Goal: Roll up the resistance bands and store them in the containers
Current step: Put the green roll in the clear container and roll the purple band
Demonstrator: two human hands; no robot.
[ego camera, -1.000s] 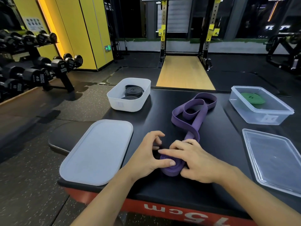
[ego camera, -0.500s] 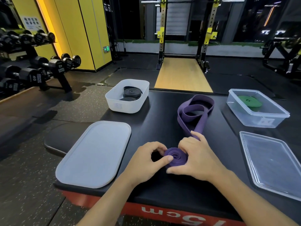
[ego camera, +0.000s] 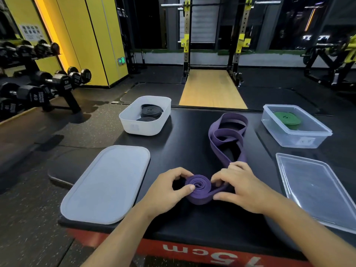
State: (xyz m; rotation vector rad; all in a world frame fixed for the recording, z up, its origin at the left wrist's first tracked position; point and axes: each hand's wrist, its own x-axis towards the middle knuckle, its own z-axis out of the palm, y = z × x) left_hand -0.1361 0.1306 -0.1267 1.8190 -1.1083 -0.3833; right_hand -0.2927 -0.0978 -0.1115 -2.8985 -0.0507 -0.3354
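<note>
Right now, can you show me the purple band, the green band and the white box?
purple band [ego camera: 199,189]: head view, on the rolled-up coil at its near end.
green band [ego camera: 287,118]: head view, on top of its flat coil.
white box [ego camera: 142,129]: head view, on its near outer wall.

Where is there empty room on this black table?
Bare black top lies between the white bin and the loose purple band, and along the front edge below the left hand and right hand. Frosted lid, clear lid and clear container crowd the sides.
</note>
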